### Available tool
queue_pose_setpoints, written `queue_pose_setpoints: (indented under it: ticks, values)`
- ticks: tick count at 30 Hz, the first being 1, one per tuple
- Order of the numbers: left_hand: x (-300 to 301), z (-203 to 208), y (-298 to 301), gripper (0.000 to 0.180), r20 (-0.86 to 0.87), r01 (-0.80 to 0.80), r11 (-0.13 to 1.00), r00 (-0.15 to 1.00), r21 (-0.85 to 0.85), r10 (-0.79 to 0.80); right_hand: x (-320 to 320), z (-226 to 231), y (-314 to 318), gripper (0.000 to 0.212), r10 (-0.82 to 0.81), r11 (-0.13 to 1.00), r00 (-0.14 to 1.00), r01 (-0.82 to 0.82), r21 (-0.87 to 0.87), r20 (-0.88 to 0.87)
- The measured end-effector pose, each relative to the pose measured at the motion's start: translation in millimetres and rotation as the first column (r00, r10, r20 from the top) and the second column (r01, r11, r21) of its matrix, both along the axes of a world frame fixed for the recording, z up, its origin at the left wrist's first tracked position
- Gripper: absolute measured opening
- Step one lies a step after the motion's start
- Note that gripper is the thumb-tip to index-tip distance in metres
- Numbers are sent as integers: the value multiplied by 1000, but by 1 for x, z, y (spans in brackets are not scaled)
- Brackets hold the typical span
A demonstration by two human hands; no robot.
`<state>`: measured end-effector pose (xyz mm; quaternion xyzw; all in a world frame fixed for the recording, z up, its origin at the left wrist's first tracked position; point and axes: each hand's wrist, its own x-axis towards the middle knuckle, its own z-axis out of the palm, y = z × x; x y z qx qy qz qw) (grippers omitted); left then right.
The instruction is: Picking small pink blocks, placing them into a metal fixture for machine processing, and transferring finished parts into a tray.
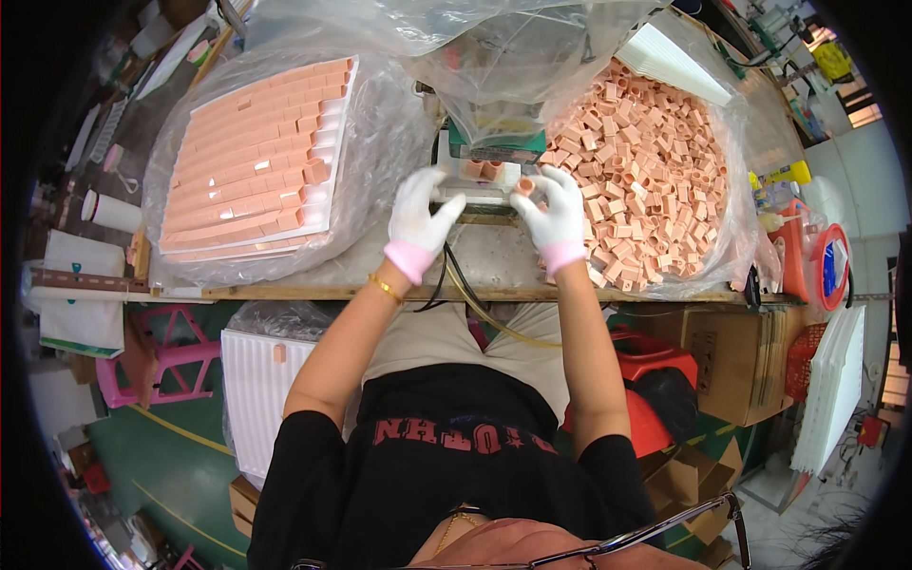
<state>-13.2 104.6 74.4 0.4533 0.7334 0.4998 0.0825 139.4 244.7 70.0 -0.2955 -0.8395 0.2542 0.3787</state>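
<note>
In front of me at the middle of the table is a small bench fixture with a green block (pixel 498 142). Two pink hollow pieces (pixel 483 171) sit in it behind a clear guard. My left hand (pixel 416 217), in a white glove with a pink cuff, is at the fixture's left side, thumb and fingers apart, holding nothing I can see. A pink hollow piece (pixel 524 186) is pinched between thumb and fingers of my gloved right hand (pixel 555 214), at the fixture's right. Beside that hand spreads a heap of loose pink pieces (pixel 641 180) on plastic sheeting.
Left of the fixture, a white tray (pixel 331 142) carries long rows of pink pieces on clear plastic. Plastic sheeting (pixel 513 57) hangs over the fixture. A hose (pixel 475 302) runs down over the table's front edge. A red stool (pixel 651 366) and cardboard boxes (pixel 731 356) stand below right.
</note>
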Motion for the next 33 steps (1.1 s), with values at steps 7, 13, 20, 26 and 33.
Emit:
queue_pose_setpoints:
  ticks: [7, 13, 20, 26, 33]
  values:
    - [-43, -34, 43, 64, -309, 0, 990, 950, -141, -44, -51, -9, 20, 32, 180, 981, 981, -184, -59, -68]
    - [-49, -51, 41, 63, -272, 0, 999, 962, -47, -13, -58, -10, 15, 31, 140, 988, 985, -145, -45, -97]
    - [-60, -39, 55, 61, -238, 103, 991, 964, -84, -120, -62, -21, 22, 31, 172, 968, 973, -196, -160, -153]
    - [-68, -55, 65, 58, -311, 75, 980, 941, -186, -131, -62, -22, 18, 33, 180, 916, 963, -237, -324, -199]
    - [-23, 24, 21, 53, 156, 326, 944, 931, 47, -329, -25, 16, -3, 40, 313, 589, 865, -501, -635, -392]
